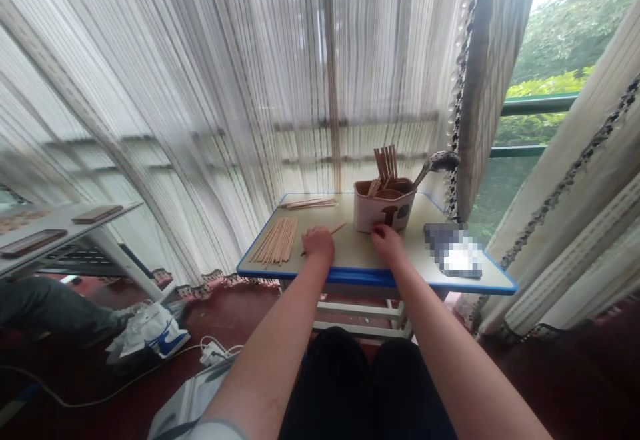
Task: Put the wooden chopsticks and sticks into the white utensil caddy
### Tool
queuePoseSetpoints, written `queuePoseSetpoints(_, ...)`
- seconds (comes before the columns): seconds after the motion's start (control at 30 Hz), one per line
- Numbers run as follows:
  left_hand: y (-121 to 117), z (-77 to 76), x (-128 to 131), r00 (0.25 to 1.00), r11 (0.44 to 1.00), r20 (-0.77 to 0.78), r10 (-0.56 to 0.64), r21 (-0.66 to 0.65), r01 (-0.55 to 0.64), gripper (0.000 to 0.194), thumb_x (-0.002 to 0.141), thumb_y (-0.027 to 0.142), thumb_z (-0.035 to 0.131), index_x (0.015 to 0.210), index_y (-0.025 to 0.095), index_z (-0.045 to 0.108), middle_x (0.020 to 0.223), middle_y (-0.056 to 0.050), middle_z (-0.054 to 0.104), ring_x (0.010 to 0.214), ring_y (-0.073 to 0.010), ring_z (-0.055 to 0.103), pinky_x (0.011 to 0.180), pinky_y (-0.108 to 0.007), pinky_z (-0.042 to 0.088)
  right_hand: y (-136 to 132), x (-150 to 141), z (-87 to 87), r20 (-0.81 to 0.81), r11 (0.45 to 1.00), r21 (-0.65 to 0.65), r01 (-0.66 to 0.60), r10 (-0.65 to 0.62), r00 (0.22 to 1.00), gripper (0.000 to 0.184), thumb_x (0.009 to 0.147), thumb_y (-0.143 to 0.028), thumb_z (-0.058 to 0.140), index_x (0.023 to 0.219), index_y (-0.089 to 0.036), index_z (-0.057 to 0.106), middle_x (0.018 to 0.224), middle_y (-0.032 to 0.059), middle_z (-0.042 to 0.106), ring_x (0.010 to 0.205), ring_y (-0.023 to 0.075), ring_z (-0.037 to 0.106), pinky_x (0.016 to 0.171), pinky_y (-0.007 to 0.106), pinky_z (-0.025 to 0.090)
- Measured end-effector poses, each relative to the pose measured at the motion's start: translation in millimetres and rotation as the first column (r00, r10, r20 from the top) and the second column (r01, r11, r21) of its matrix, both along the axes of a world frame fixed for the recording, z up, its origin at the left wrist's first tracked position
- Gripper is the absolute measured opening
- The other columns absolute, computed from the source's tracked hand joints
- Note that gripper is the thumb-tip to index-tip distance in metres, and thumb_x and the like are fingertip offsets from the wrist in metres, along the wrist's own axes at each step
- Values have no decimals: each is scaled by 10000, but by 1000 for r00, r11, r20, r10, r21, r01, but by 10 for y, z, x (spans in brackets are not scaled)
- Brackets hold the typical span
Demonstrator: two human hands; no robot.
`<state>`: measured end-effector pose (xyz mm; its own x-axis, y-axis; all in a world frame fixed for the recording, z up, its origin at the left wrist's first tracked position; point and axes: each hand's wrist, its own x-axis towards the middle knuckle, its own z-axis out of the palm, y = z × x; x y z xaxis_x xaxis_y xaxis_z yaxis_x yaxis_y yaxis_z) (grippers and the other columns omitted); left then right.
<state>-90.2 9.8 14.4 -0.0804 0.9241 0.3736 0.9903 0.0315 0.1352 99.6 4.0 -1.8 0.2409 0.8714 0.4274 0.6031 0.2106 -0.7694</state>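
Observation:
My left hand (319, 241) is closed around a wooden chopstick (339, 227), which pokes out on both sides of the fist just above the table (345, 253). To its left lies a fanned-out row of several chopsticks (275, 241). A smaller bunch of chopsticks (310, 203) rests along the back edge. My right hand (388, 245) has its fingers curled together by the front of a pinkish utensil holder (367, 210); whatever they may pinch is hidden. Flat wooden sticks (385, 163) and a slotted spoon (443, 161) stand in the holder.
A blurred-out dark and white item (454, 251) lies on the table's right side. Sheer curtains (225, 93) hang right behind the table. At left is another table (113, 213), with a person's leg (55, 310) beneath. A white cable (125, 387) crosses the floor.

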Motion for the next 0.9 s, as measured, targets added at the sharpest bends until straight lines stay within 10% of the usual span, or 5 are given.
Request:
queuePoseSetpoints(0.47,53,33,-52,1000,990,-5,-3,-140,2,357,869,155,271,1067,146,568,1099,-165,557,1021,-251,527,817,-361,408,-4,1,-1,-34,999,-31,-9,8,999,251,714,-278,476,890,-184,628,881,58,652,835,188,578,761,290,428)
queuePoseSetpoints(0.9,-83,58,0,996,974,-77,-49,215,65,262,875,125,297,970,149,540,979,-111,525,915,-241,514,756,-378,402,-131,-26,94,-147,987,-41,-153,145,978,357,738,-446,483,888,-171,653,789,53,657,751,180,585,686,283,432)
